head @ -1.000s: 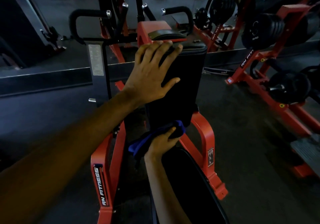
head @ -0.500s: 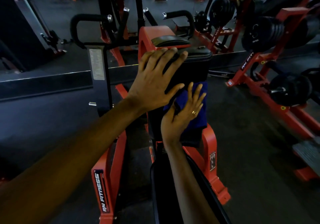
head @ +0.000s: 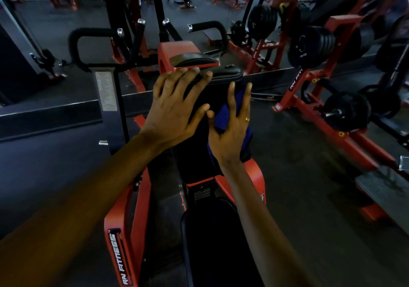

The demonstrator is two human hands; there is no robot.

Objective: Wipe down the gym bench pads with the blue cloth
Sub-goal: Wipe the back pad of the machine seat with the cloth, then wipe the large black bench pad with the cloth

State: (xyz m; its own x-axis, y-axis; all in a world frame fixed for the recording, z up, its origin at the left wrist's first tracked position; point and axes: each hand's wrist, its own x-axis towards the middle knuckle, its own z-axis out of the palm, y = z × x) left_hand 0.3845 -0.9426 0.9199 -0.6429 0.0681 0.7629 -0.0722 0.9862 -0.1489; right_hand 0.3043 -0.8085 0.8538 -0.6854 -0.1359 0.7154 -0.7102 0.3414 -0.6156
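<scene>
Blue cloth lies under the right hand, spread against the face of the upright pad. There is no closed grip on it: the fingers are straight and fanned, pressing it flat, and blue shows between thumb and forefinger and past the outer edge of the palm. The left hand is just beside it on the inner side, also flat and holding nothing, with its fingertips reaching the pad's top edge. The pad's long axis runs up and away from the right hand, so the unwiped stretch most likely lies beyond the fingertips towards the top edge, and the right hand is the one to carry the cloth there. Below both wrists is the seat pad, which is very dark with its near end cut off. How much cloth is bunched beneath the palm cannot be seen, and the low light hides whether the pad is damp or dry.
</scene>
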